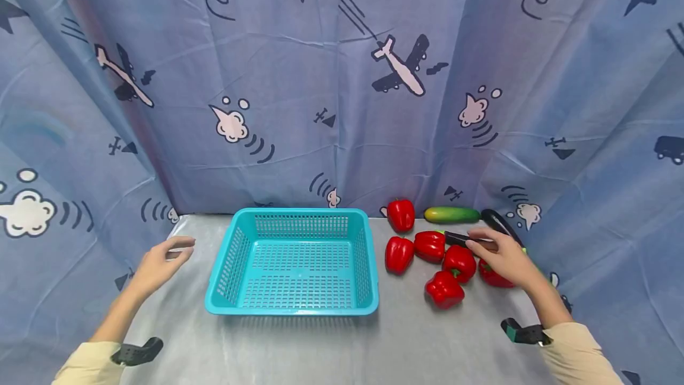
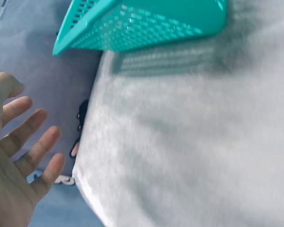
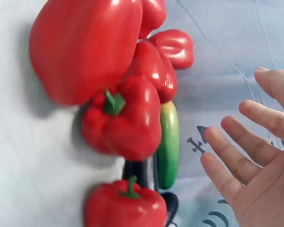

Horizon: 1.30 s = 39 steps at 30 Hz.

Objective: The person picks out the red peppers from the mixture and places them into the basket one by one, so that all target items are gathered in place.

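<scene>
Six red bell peppers [image 1: 430, 246] near surface's [image 1: 299, 352] far right corner
right hand's [image 1: 501, 256] just above, left hand's [image 1: 160, 261] by left edge, fingers all apart

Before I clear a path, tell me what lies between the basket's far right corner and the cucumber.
In the head view, one red pepper lies between that corner of the basket and the cucumber.

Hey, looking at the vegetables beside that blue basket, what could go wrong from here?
The red peppers sit crowded near the right hand, so picking one up might nudge others. The cucumber lies at the back by the curtain and could roll if bumped. In the head view, the right hand partly hides a dark eggplant, so a grip there might be misjudged.
</scene>
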{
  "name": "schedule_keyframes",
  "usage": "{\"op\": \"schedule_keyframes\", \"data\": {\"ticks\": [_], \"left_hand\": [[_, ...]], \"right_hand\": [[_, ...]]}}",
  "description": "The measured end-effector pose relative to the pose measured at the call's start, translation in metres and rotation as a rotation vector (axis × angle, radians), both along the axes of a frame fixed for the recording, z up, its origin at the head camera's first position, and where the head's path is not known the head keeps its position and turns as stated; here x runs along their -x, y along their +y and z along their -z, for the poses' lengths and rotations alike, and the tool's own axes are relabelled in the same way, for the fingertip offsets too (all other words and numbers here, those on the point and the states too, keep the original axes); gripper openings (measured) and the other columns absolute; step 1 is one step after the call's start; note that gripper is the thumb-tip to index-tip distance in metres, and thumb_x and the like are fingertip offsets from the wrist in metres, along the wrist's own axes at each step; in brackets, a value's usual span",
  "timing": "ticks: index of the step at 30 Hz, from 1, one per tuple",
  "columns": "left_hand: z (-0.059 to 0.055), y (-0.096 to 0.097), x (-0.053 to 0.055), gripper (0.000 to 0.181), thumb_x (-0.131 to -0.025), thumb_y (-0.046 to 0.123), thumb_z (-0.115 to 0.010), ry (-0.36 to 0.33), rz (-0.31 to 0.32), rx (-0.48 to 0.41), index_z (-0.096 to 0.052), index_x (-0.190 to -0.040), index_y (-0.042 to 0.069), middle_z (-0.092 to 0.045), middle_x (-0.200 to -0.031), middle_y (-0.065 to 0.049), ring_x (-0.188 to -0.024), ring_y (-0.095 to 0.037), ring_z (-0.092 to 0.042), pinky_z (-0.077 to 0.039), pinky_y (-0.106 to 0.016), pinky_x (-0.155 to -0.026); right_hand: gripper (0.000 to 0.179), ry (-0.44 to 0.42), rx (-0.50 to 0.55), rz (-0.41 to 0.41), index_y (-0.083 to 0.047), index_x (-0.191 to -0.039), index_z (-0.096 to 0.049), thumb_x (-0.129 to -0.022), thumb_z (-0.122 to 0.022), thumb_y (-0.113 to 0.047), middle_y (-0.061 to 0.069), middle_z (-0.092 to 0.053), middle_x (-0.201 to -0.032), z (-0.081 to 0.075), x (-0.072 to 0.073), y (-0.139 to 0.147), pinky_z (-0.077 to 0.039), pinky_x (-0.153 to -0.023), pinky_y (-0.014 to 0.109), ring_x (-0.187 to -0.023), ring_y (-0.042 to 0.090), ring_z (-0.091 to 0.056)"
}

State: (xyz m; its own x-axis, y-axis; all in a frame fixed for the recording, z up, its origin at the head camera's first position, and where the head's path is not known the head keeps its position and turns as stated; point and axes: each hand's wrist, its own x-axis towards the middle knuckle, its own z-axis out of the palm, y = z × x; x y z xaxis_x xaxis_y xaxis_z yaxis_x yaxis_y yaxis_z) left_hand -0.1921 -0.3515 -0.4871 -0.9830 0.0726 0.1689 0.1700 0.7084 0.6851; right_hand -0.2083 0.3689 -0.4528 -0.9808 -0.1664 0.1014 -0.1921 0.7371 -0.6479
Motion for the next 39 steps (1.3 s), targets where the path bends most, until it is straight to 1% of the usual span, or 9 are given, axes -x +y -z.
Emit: {"op": "schedule_keyframes", "data": {"ticks": [5,10,13,17,19,21,26,31,39], "left_hand": [[0.009,0.011,0.007,0.038,-0.103,0.022,-0.063,0.008,0.030,-0.103,-0.062,-0.133,-0.001,-0.060,-0.132,-0.026,-0.112,-0.048,-0.062,-0.053,-0.059,-0.086],[0.017,0.023,0.013,0.041,-0.098,0.012,-0.070,0.044,0.099,-0.228,-0.061,-0.134,-0.003,-0.054,-0.140,-0.025,-0.120,-0.051,-0.056,-0.053,-0.054,-0.091],[0.024,0.028,0.018,0.042,-0.095,0.007,-0.073,0.084,0.143,-0.246,-0.061,-0.133,-0.005,-0.050,-0.145,-0.025,-0.123,-0.052,-0.051,-0.054,-0.041,-0.093],[0.034,0.034,0.024,0.042,-0.092,0.004,-0.075,0.099,0.184,-0.247,-0.062,-0.131,-0.007,-0.045,-0.148,-0.026,-0.125,-0.054,-0.048,-0.053,-0.049,-0.093],[0.038,0.037,0.025,0.042,-0.091,0.004,-0.076,0.095,0.188,-0.248,-0.064,-0.130,-0.006,-0.044,-0.148,-0.026,-0.126,-0.054,-0.048,-0.049,-0.063,-0.091],[0.041,0.040,0.025,0.042,-0.090,0.004,-0.077,0.096,0.193,-0.255,-0.064,-0.129,-0.006,-0.044,-0.149,-0.027,-0.125,-0.054,-0.048,-0.050,-0.065,-0.089],[0.046,0.044,0.024,0.042,-0.089,0.004,-0.079,0.118,0.186,-0.248,-0.066,-0.128,-0.004,-0.044,-0.149,-0.026,-0.125,-0.051,-0.050,-0.051,-0.064,-0.086],[0.049,0.047,0.024,0.042,-0.089,0.004,-0.079,0.130,0.158,-0.218,-0.067,-0.128,-0.002,-0.044,-0.150,-0.025,-0.124,-0.052,-0.051,-0.050,-0.067,-0.086],[0.048,0.052,0.021,0.045,-0.087,0.001,-0.079,0.135,0.129,-0.224,-0.065,-0.130,-0.004,-0.044,-0.150,-0.024,-0.119,-0.051,-0.054,-0.053,-0.063,-0.084]], "right_hand": [[0.039,0.039,0.094,-0.011,0.004,-0.127,-0.064,-0.102,-0.065,-0.026,0.022,-0.066,-0.121,0.011,0.003,-0.007,-0.055,-0.081,0.022,-0.103,0.035,-0.068],[0.038,0.019,0.155,-0.018,0.002,-0.129,-0.064,-0.102,-0.064,-0.025,0.020,-0.066,-0.124,0.018,0.005,-0.014,-0.049,-0.084,0.015,-0.108,0.032,-0.065],[0.039,-0.023,0.186,-0.030,0.001,-0.131,-0.063,-0.102,-0.065,-0.024,0.019,-0.065,-0.125,0.023,0.005,-0.017,-0.049,-0.086,0.016,-0.110,0.033,-0.064],[0.044,-0.058,0.192,-0.029,0.000,-0.132,-0.063,-0.100,-0.068,-0.029,0.017,-0.066,-0.125,0.033,0.004,-0.018,-0.051,-0.085,0.019,-0.109,0.031,-0.065],[0.046,-0.069,0.203,-0.039,0.000,-0.132,-0.063,-0.098,-0.070,-0.031,0.017,-0.066,-0.124,0.038,0.003,-0.019,-0.052,-0.084,0.021,-0.108,0.030,-0.066],[0.048,-0.086,0.238,-0.064,0.001,-0.133,-0.062,-0.097,-0.072,-0.030,0.019,-0.065,-0.125,0.041,0.000,-0.020,-0.054,-0.084,0.023,-0.109,0.032,-0.066],[0.054,-0.102,0.302,-0.138,0.003,-0.136,-0.058,-0.093,-0.077,-0.022,0.024,-0.060,-0.133,0.049,-0.011,-0.024,-0.054,-0.092,0.031,-0.119,0.041,-0.059],[0.060,-0.089,0.247,-0.137,0.001,-0.138,-0.057,-0.089,-0.082,-0.022,0.021,-0.058,-0.135,0.057,-0.023,-0.025,-0.050,-0.098,0.045,-0.123,0.044,-0.054],[0.063,-0.056,0.215,-0.144,-0.001,-0.138,-0.058,-0.084,-0.085,-0.020,0.018,-0.058,-0.135,0.067,-0.035,-0.026,-0.052,-0.096,0.038,-0.122,0.041,-0.054]]}}
